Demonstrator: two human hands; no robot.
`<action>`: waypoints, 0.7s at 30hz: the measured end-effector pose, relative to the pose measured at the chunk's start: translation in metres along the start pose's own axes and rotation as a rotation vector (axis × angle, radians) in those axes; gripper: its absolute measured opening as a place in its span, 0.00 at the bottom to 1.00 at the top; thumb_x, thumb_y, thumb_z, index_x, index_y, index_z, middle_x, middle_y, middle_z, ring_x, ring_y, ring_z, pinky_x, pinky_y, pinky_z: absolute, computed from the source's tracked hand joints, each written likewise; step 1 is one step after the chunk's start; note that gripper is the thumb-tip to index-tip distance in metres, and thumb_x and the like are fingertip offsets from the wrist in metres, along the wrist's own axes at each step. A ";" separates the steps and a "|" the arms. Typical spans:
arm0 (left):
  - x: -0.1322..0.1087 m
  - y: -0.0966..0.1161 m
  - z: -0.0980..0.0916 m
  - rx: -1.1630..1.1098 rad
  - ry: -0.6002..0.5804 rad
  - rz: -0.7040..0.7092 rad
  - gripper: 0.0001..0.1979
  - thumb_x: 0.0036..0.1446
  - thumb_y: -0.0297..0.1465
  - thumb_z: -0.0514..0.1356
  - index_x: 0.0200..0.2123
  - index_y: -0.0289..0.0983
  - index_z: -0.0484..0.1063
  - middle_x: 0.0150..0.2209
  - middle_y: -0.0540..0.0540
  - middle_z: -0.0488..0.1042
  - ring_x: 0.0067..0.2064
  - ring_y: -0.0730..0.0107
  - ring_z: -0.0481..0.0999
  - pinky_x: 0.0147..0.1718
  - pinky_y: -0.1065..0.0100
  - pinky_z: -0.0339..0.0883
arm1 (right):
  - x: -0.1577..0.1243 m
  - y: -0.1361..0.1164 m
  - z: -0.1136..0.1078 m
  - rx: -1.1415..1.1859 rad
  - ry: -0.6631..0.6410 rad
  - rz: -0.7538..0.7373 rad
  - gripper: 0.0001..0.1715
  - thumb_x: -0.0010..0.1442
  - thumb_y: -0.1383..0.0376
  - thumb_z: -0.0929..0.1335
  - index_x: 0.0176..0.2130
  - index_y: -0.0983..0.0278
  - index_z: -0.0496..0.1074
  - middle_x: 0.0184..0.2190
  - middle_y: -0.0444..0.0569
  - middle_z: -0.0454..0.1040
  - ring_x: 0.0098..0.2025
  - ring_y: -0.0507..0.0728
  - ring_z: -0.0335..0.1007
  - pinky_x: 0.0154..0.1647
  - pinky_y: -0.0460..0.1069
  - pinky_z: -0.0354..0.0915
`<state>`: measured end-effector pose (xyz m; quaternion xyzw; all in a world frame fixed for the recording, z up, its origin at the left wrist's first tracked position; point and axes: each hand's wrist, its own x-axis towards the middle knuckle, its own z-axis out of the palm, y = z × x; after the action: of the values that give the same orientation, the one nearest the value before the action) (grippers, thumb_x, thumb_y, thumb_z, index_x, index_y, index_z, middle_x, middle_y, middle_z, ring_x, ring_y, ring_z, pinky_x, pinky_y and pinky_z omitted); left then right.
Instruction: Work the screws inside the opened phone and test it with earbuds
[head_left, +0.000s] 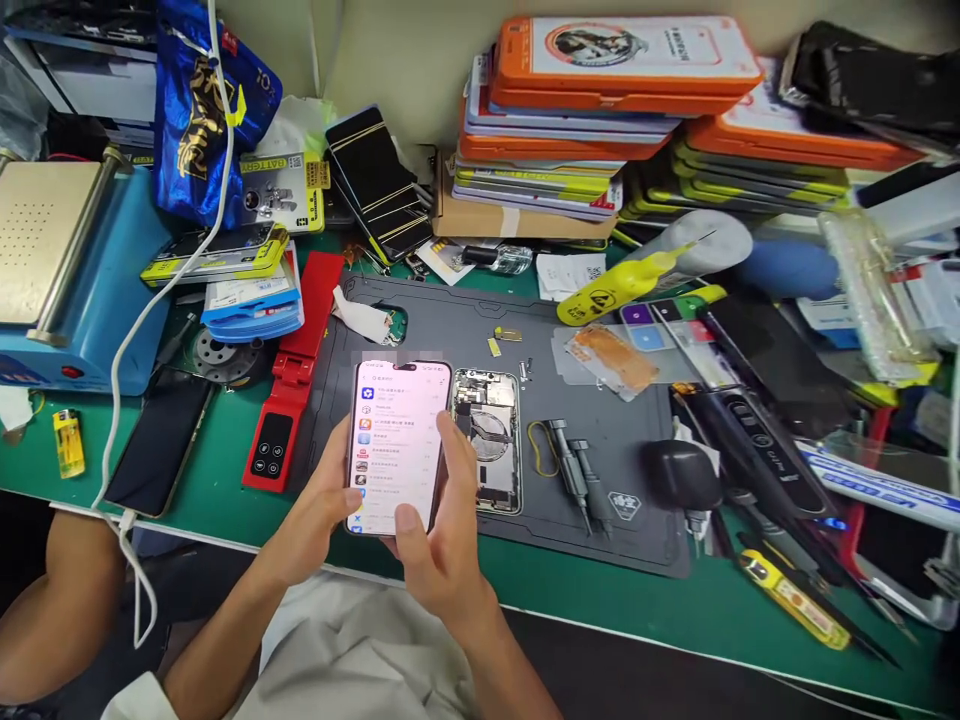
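Note:
A lit smartphone [397,445] is held upright between my two hands, its screen showing a white list with small coloured icons. My left hand [319,510] is closed on the phone's left edge, thumb at the lower left of the screen. My right hand [446,505] wraps the right edge, its thumb over the lower part of the screen. Just behind and right of it lies an opened phone [493,440] with its inner parts bare, partly covered by my right hand. Two small screwdrivers [577,475] and a yellow rubber band [541,448] rest to its right.
A grey work mat [637,530] covers the green bench. Left are a red folding device [281,400], a dark phone [161,445] on a white cable, a lighter [70,445] and a blue machine [135,260]. Orange boxes [622,95] are stacked behind. Another person's arm [67,610] is at left.

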<state>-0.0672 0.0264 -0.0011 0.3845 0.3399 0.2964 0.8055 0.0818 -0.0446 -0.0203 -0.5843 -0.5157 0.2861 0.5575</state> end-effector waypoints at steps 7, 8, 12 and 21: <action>-0.004 0.001 0.002 0.003 0.052 -0.040 0.44 0.63 0.49 0.66 0.78 0.50 0.58 0.77 0.47 0.64 0.79 0.36 0.59 0.75 0.45 0.66 | -0.014 0.010 0.003 0.074 -0.008 0.060 0.47 0.78 0.55 0.63 0.83 0.49 0.37 0.84 0.49 0.40 0.83 0.68 0.47 0.81 0.68 0.57; -0.005 0.001 0.002 0.006 0.074 -0.037 0.44 0.63 0.49 0.65 0.78 0.50 0.58 0.76 0.47 0.64 0.78 0.36 0.61 0.74 0.45 0.68 | -0.015 0.011 0.003 0.071 -0.017 0.057 0.47 0.78 0.55 0.63 0.83 0.50 0.36 0.84 0.50 0.39 0.83 0.68 0.47 0.81 0.67 0.59; -0.005 0.000 0.008 0.024 0.184 0.032 0.42 0.66 0.49 0.62 0.79 0.50 0.55 0.73 0.44 0.69 0.71 0.38 0.72 0.63 0.43 0.80 | -0.008 0.009 0.005 0.046 -0.062 -0.017 0.46 0.79 0.57 0.60 0.83 0.53 0.32 0.84 0.55 0.39 0.83 0.69 0.47 0.79 0.70 0.62; -0.006 0.004 0.010 0.140 0.288 0.036 0.41 0.68 0.55 0.59 0.79 0.54 0.54 0.64 0.40 0.78 0.29 0.63 0.82 0.17 0.66 0.78 | -0.020 0.001 -0.039 -0.369 0.402 -0.400 0.40 0.76 0.61 0.63 0.81 0.55 0.52 0.77 0.61 0.56 0.75 0.74 0.65 0.67 0.76 0.73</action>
<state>-0.0638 0.0201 0.0088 0.3992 0.4649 0.3384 0.7141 0.1108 -0.0770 -0.0176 -0.6073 -0.5432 -0.0481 0.5777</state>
